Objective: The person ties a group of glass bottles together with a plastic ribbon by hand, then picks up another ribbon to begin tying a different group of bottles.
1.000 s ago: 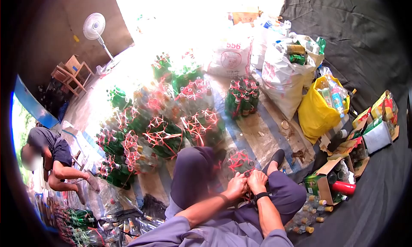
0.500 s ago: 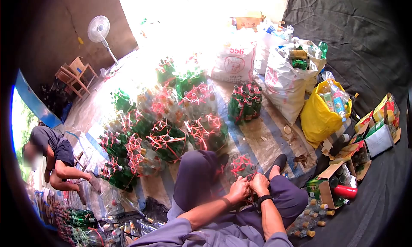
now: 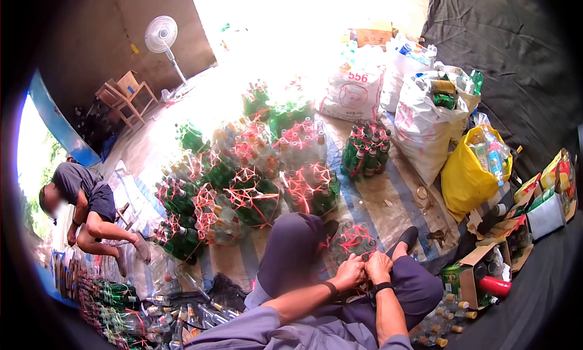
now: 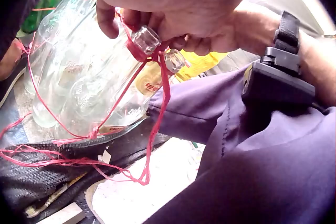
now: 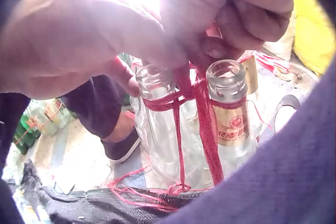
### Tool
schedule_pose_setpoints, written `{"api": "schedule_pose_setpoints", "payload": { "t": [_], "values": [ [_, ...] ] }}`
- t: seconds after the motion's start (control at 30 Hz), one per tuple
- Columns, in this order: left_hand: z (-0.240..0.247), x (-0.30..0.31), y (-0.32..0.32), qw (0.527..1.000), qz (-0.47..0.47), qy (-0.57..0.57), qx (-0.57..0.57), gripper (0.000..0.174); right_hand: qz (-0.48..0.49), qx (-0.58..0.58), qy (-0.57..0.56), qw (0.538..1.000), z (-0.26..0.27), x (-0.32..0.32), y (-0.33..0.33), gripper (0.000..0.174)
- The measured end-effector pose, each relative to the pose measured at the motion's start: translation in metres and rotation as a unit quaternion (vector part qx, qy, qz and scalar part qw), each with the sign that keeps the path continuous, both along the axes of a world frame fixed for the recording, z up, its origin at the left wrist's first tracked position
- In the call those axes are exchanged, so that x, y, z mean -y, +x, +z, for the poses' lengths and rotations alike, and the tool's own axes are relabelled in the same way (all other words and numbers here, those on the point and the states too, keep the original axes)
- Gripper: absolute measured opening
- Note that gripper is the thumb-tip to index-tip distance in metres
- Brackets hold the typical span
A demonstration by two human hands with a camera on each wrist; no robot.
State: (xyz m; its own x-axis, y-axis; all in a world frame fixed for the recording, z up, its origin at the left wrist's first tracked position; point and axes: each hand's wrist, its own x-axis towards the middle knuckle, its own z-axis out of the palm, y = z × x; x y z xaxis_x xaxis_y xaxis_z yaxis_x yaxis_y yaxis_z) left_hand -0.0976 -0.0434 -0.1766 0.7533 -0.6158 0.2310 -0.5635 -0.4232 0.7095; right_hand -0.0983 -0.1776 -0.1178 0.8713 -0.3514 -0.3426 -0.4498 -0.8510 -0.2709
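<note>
The white sack [image 3: 349, 104] carries the red number "556", above a round red emblem with an animal face; the smaller line beneath cannot be read. Behind the sack, a cardboard box [image 3: 371, 37] bears reddish characters too blurred to make out. Much nearer the camera than the sack, a clear bottle [image 5: 227, 92] wears a gold label [image 5: 232, 124] with a red rose-like emblem and red lettering, not legible for certain. Right of the sack, a bottle [image 3: 496, 164] in the yellow bag [image 3: 467, 192] has a blue label, its print too small.
</note>
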Motion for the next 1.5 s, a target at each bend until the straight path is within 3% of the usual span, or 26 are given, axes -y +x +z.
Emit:
{"api": "schedule_pose_setpoints", "payload": {
  "t": [0.1, 0.37, 0.63, 1.37, 1.5],
  "values": [
    [-0.002, 0.0, 0.0, 0.999, 0.021, 0.032, -0.022, 0.01, -0.005, -0.002, 0.002, 1.0, 0.003, -0.001, 0.001, 0.025],
    [-0.029, 0.004, 0.0, 0.999, 0.012, -0.019, 0.026, 0.012, -0.031, -0.032, 0.028, 0.999, 0.006, 0.0, 0.001, 0.028],
    [-0.009, -0.001, 0.003, 1.0, 0.003, 0.026, -0.002, 0.014, -0.076, -0.046, 0.118, 0.989, 0.02, 0.004, 0.002, 0.036],
    [0.009, -0.002, 0.005, 0.998, 0.004, 0.057, -0.005, 0.015, -0.076, -0.03, 0.107, 0.991, 0.011, 0.002, 0.0, 0.034],
    [0.005, -0.002, 0.006, 0.999, 0.004, 0.04, -0.008, 0.014, -0.047, -0.005, 0.057, 0.997, 0.01, -0.002, -0.002, 0.027]
  ]
}}
